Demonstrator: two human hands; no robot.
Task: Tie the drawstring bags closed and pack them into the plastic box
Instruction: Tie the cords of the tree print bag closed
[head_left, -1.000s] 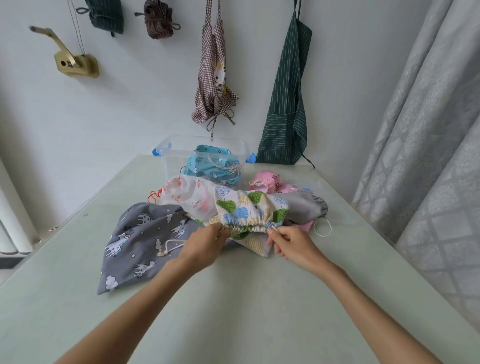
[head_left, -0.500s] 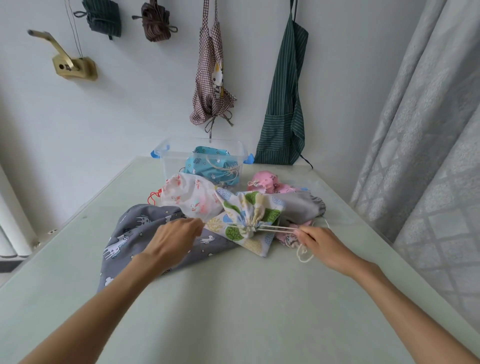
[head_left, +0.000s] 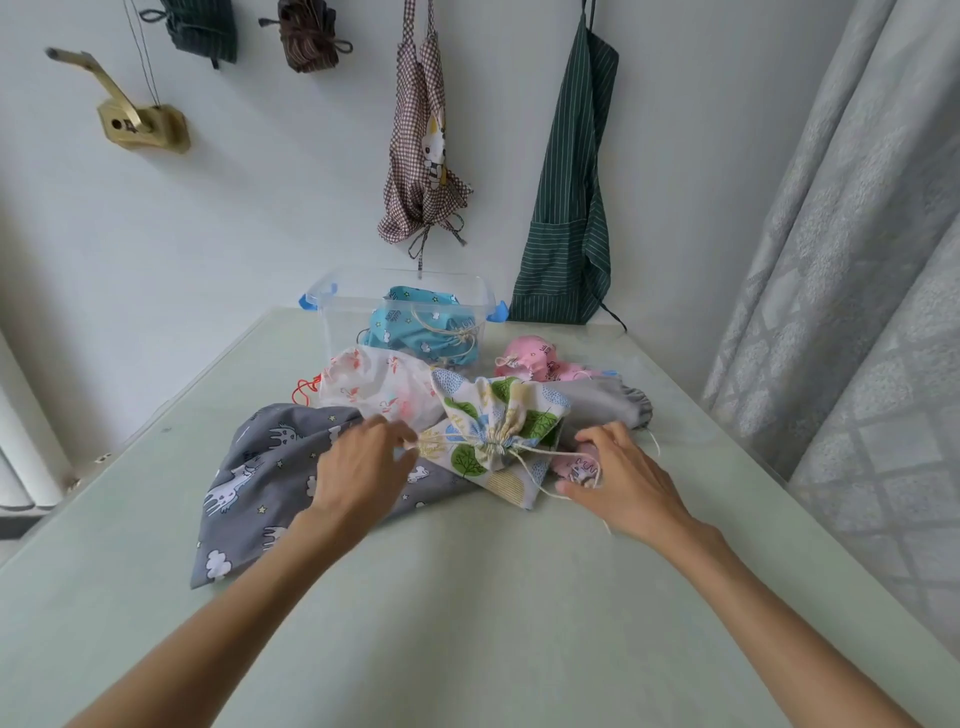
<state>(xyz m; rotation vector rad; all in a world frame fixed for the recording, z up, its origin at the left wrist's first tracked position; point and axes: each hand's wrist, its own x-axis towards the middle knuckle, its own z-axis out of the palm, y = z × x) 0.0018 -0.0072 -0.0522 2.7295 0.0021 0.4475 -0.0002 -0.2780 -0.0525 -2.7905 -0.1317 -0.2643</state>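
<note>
I am pinching the string (head_left: 540, 460) in my left hand (head_left: 361, 467) and right hand (head_left: 621, 480), keeping the tree bag (head_left: 498, 431) bunched shut for a knot.

Materials and surface finish

Drawstring bags (head_left: 501, 431): matt printed cloth, twisted cord. Plastic box (head_left: 332, 317): clear, glossy plastic, blue clips. Table (head_left: 467, 597): smooth, faintly glossy. Wall bracket (head_left: 143, 124): brass-coloured metal.
</note>
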